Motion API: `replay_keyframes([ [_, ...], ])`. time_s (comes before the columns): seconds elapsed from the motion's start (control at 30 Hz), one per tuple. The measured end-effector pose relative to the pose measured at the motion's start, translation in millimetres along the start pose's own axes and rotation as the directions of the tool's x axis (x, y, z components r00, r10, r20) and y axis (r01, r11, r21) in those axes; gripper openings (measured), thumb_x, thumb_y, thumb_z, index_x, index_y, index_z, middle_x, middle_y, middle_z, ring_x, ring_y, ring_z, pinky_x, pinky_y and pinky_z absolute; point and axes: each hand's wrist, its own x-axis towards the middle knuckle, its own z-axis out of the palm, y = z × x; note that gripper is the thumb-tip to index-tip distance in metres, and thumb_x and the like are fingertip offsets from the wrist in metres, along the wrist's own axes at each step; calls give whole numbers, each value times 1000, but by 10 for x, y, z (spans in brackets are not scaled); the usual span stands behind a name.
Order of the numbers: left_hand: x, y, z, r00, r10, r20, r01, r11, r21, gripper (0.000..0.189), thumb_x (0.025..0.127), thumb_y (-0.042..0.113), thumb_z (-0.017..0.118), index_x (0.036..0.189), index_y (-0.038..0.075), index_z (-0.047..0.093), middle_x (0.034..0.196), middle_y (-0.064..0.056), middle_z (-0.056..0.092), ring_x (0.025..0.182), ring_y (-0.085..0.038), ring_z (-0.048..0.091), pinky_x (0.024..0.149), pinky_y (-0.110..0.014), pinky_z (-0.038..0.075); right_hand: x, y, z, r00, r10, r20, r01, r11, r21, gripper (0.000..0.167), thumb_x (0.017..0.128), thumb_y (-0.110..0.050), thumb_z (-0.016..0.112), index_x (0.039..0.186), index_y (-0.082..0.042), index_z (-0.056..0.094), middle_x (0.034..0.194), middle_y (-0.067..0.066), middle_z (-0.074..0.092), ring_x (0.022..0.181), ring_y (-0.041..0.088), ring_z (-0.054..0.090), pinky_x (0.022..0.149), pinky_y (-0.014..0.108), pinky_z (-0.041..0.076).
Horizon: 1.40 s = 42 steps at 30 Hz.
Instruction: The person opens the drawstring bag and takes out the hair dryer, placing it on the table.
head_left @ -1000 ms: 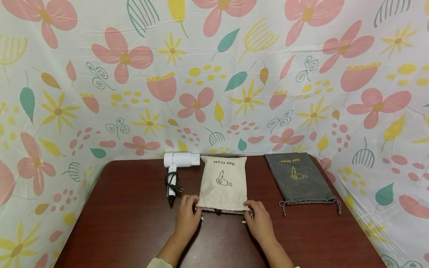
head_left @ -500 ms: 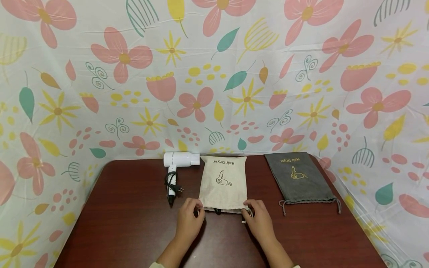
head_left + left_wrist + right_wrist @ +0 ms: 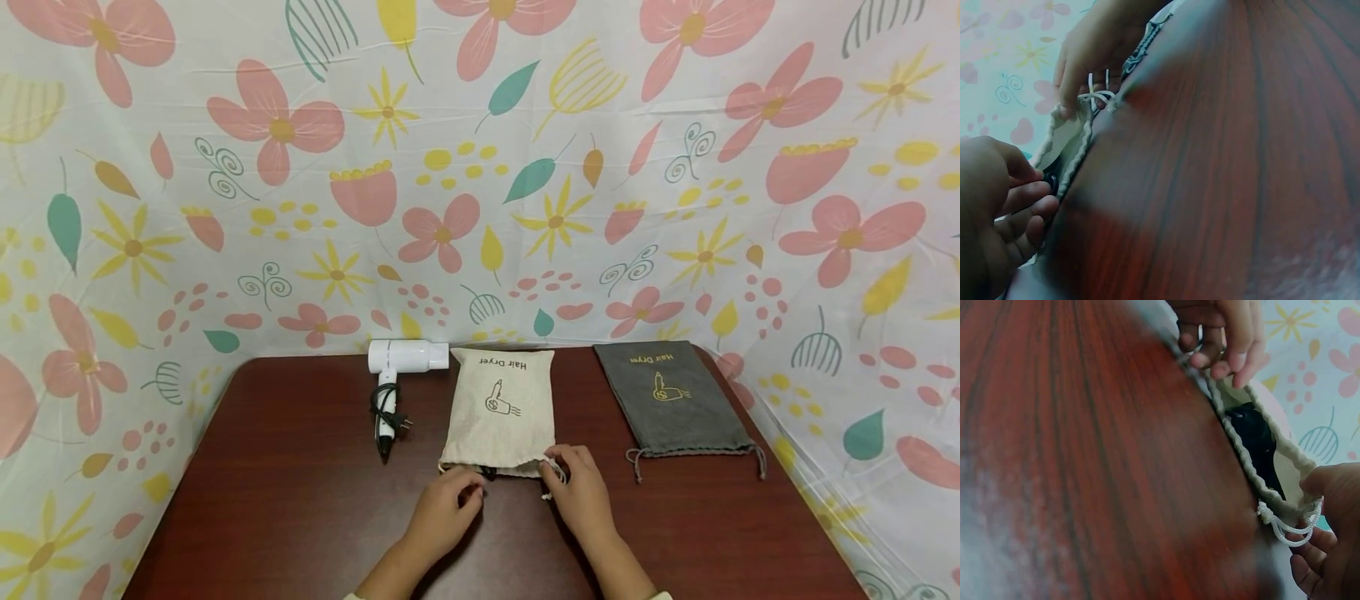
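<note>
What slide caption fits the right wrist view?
Right hand grips the beige bag at its open mouth, black item inside, left hand opposite.

A white hair dryer [image 3: 400, 357] and gray pouch [image 3: 678, 410] lie apart — floral cloth [image 3: 480, 179] behind.

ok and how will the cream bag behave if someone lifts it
Probably floppy: the cream bag looks like soft cloth, with a gathered, wavy rim. It may sag and feel heavier than cloth alone, since something black shows inside. Contents could slide out if it is tipped mouth-down, as the mouth gapes open.
</note>
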Motion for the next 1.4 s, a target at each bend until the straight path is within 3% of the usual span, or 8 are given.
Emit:
replay_keyframes([
  [0.2,-3,3,18,998,-35,53,32,998,54,26,94,10,64,119,13,72,97,5,68,76,2,55,68,-21,48,-6,-20,-11,1000,5,2,-5,1000,26,14,92,-21,74,106,-20,71,103,5,61,81,12,51,70,29,44],
  [0.4,8,-4,27,998,-42,50,38,996,79,41,94,10,62,135,5,63,99,1,67,74,4,51,68,-20,48,-18,-61,-28,1000,3,0,-3,999,51,14,92,-20,74,106,-20,70,103,3,61,80,11,52,68,27,44],
  [0.57,18,18,30,998,-55,32,53,998,40,45,96,11,63,140,5,57,100,1,64,73,2,48,65,-18,45,-18,-89,-18,1000,17,5,-17,998,65,12,92,-21,74,104,-21,70,100,-1,60,79,9,53,67,24,45],
  [0.83,36,95,49,995,-48,-82,53,997,53,53,92,8,67,144,4,54,130,-7,60,104,-15,62,86,-33,55,-29,-116,-1,1000,7,24,-8,997,73,12,92,-20,74,104,-19,70,102,2,62,85,12,57,71,26,48],
  [0.97,58,106,74,994,-43,-102,51,996,75,55,92,11,69,144,4,53,134,-8,57,120,-22,60,96,-42,53,-30,-122,11,1000,-6,22,5,998,68,13,92,-20,75,103,-19,70,102,2,62,86,12,57,73,27,48],
  [1.07,80,102,98,993,-54,-103,64,994,94,58,92,15,70,146,6,51,134,-8,55,123,-23,57,97,-44,52,-34,-135,17,1000,-16,21,14,997,70,13,91,-20,75,103,-20,69,101,2,62,86,11,57,74,28,48],
  [1.23,119,73,150,992,-71,-108,84,990,117,59,91,19,72,144,5,51,134,-10,53,122,-24,57,96,-44,52,-44,-152,17,999,-15,33,12,997,73,28,91,-33,76,112,-17,67,102,4,59,85,12,55,72,29,47],
  [1.4,165,55,190,989,-84,-120,99,987,123,54,91,22,72,141,9,54,132,-8,53,121,-23,57,93,-42,53,1,-129,7,997,40,61,-46,993,113,51,95,-47,67,129,-11,58,110,6,55,91,14,54,76,30,47],
])
